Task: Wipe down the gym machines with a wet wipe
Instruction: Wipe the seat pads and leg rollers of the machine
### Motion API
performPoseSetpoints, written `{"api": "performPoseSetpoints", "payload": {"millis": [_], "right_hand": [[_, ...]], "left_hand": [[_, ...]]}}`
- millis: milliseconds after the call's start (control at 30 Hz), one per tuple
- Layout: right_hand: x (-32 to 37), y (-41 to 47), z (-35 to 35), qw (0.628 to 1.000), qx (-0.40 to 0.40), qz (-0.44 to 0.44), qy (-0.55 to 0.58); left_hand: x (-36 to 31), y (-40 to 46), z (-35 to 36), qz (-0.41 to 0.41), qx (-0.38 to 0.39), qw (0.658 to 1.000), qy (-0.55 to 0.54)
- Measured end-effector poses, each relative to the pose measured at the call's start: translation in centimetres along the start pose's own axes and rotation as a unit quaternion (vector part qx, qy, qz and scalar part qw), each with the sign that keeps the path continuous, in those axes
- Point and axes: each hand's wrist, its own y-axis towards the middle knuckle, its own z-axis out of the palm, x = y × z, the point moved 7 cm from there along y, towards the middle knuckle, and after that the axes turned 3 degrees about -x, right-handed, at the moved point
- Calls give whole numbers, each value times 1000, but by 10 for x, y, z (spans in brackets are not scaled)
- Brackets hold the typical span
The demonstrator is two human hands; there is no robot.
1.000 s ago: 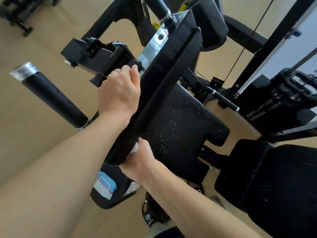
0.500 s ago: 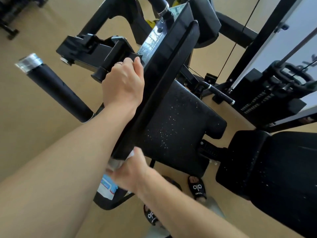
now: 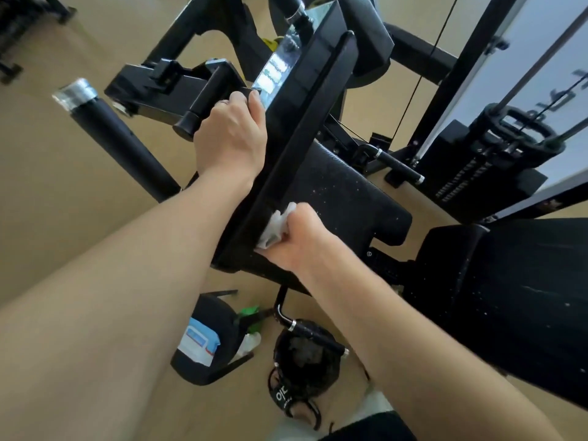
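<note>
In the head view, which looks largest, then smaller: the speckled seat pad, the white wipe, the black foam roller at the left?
1. Seat pad
2. Foam roller
3. Wipe, bunched in the right hand

Slide sandal (image 3: 283, 397), black strap: white lettering "alo".
Pack (image 3: 198, 344), blue and white label: print too small to read.
Panel (image 3: 521, 68), right: dark letters, blurred, unreadable.
</note>
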Motion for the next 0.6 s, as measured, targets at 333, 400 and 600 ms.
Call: {"api": "performPoseSetpoints", "payload": {"millis": [333, 400, 600], "right_hand": [[104, -60, -99, 995, 51, -88, 1], [119, -77, -106, 992, 77, -97, -2], [160, -128, -129, 981, 142, -135, 1]], "left_hand": [[-63, -32, -25, 136, -42, 989, -27], [-107, -47, -14, 140, 70, 982, -109], [-184, -119, 42, -93, 485, 820, -290]]}}
